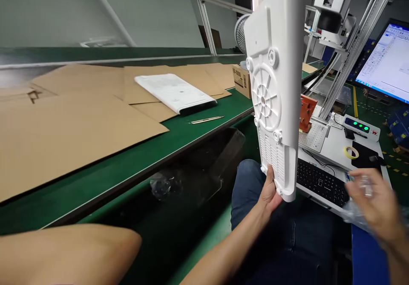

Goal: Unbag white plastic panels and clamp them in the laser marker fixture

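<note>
My left hand (270, 193) grips the bottom edge of a tall white plastic panel (275, 76) and holds it upright over my lap. The panel's ribbed back faces me, with a round spoked pattern and vent slots. My right hand (378, 206) is low at the right, beside a black keyboard (321, 182), and is smeared by motion. Something clear, like plastic film (353, 217), shows under it. Whether its fingers are closed I cannot make out.
A green conveyor belt (204, 129) at the left carries flat cardboard sheets (73, 123), a second white panel (175, 91), a thin stick and a small carton (242, 80). A laser-marking station, tape roll (351, 152), monitor (388, 61) and fan stand right. A bare arm (64, 253) crosses bottom left.
</note>
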`<move>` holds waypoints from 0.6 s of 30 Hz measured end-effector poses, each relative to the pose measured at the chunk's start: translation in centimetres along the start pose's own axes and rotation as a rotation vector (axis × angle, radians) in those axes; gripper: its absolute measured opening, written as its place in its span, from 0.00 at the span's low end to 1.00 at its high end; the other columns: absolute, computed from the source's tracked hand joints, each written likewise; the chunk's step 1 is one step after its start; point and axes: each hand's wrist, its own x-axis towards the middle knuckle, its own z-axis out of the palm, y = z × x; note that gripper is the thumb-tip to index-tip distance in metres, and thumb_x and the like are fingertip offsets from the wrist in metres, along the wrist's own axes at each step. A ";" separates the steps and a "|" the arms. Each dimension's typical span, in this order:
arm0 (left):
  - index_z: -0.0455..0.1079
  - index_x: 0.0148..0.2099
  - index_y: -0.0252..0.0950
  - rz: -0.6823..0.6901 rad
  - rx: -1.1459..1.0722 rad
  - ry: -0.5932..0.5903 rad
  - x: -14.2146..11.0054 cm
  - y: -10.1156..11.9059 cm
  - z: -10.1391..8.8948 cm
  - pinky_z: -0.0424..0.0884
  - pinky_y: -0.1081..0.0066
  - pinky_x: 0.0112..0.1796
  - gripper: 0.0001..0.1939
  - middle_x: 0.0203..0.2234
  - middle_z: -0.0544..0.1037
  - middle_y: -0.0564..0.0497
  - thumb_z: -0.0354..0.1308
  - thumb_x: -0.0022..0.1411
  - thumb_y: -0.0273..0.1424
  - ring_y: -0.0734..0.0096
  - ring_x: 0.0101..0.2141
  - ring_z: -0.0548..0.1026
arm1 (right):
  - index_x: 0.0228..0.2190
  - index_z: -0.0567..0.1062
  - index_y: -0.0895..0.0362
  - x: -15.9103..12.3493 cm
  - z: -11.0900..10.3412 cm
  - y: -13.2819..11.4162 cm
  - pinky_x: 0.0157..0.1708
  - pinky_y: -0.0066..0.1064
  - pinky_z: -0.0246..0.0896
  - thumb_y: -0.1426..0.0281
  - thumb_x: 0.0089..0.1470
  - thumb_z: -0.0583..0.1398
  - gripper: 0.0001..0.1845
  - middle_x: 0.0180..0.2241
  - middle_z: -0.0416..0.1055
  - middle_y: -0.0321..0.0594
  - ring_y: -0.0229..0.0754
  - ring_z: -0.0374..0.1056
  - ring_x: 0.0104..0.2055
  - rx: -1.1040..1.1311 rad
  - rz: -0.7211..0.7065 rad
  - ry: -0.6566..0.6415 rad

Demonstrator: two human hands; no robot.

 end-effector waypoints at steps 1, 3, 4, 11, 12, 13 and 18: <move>0.71 0.73 0.35 -0.022 0.008 -0.023 0.0 -0.6 0.3 0.75 0.55 0.67 0.38 0.54 0.87 0.38 0.66 0.72 0.54 0.46 0.59 0.84 | 0.51 0.79 0.53 0.4 1.5 -0.2 0.29 0.31 0.70 0.45 0.68 0.68 0.26 0.36 0.75 0.36 0.41 0.71 0.30 0.020 -0.030 -0.029; 0.73 0.71 0.34 -0.069 0.032 -0.068 -0.1 -1.5 0.9 0.72 0.53 0.70 0.41 0.58 0.85 0.37 0.68 0.69 0.57 0.43 0.63 0.80 | 0.50 0.80 0.51 1.5 5.1 -0.7 0.38 0.35 0.74 0.45 0.62 0.72 0.27 0.40 0.78 0.38 0.46 0.76 0.37 0.065 -0.097 -0.062; 0.73 0.71 0.34 -0.086 0.044 -0.087 0.0 -1.8 1.4 0.70 0.52 0.71 0.42 0.60 0.84 0.36 0.69 0.67 0.58 0.42 0.65 0.78 | 0.50 0.80 0.51 2.1 6.8 -1.0 0.43 0.38 0.74 0.46 0.59 0.74 0.28 0.42 0.79 0.40 0.49 0.77 0.41 0.080 -0.120 -0.057; 0.76 0.66 0.30 -0.148 0.179 -0.188 1.9 -4.3 4.3 0.67 0.47 0.72 0.50 0.64 0.79 0.30 0.72 0.57 0.64 0.36 0.70 0.71 | 0.36 0.81 0.53 4.9 11.4 -1.2 0.32 0.35 0.67 0.56 0.61 0.73 0.14 0.31 0.79 0.37 0.45 0.74 0.30 0.079 -0.061 0.172; 0.76 0.64 0.31 -0.191 0.242 -0.186 2.2 -4.4 4.3 0.70 0.45 0.69 0.49 0.61 0.81 0.28 0.72 0.56 0.64 0.35 0.67 0.75 | 0.34 0.81 0.54 5.3 10.6 -1.1 0.31 0.34 0.66 0.56 0.61 0.72 0.14 0.30 0.78 0.36 0.44 0.73 0.29 0.047 -0.090 0.196; 0.77 0.62 0.32 -0.236 0.320 -0.172 2.5 -4.3 4.1 0.73 0.44 0.66 0.46 0.57 0.83 0.28 0.73 0.57 0.63 0.35 0.62 0.79 | 0.33 0.80 0.54 5.8 9.6 -1.0 0.30 0.34 0.65 0.57 0.62 0.72 0.15 0.29 0.77 0.35 0.43 0.71 0.28 -0.006 -0.129 0.215; 0.75 0.58 0.39 0.061 0.709 -0.020 4.2 1.7 3.8 0.83 0.52 0.51 0.34 0.50 0.83 0.37 0.85 0.54 0.39 0.48 0.48 0.86 | 0.27 0.71 0.52 8.3 2.4 -0.4 0.28 0.33 0.57 0.60 0.67 0.71 0.20 0.23 0.66 0.30 0.37 0.61 0.23 -0.375 -0.410 0.171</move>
